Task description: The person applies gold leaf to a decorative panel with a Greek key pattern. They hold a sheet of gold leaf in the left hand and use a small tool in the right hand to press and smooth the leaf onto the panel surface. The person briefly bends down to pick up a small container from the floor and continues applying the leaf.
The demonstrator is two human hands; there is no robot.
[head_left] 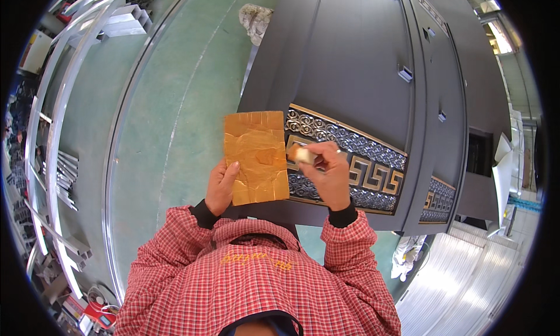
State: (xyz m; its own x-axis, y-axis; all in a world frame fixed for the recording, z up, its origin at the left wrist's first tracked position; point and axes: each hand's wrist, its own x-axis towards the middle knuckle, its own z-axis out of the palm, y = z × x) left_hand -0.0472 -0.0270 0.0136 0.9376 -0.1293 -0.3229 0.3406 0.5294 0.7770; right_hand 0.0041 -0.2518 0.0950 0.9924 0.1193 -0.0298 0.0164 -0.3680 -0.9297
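My left hand (220, 188) grips a flat rectangular board (255, 137) by its lower left edge, thumb on top. The board's face is gold, creased and smeared. My right hand (331, 177) pinches a small pale pad (304, 156), blurred, with a gold-brown tint at its far end; it looks like a sponge. That pad is over the left part of a raised ornamental band (376, 177) on a dark grey panel (350, 56). Gold key-shaped meanders run along the band between dark scrollwork strips with gold edges. Whether the pad touches the band, I cannot tell.
A similar ornamental band (438, 200) lies farther right on another dark panel. A crumpled plastic-wrapped bundle (255, 21) sits beyond the panel's far left corner. Metal profiles (64, 178) are stacked at the left, past the green floor (157, 102). White sheeting (504, 167) hangs at the right.
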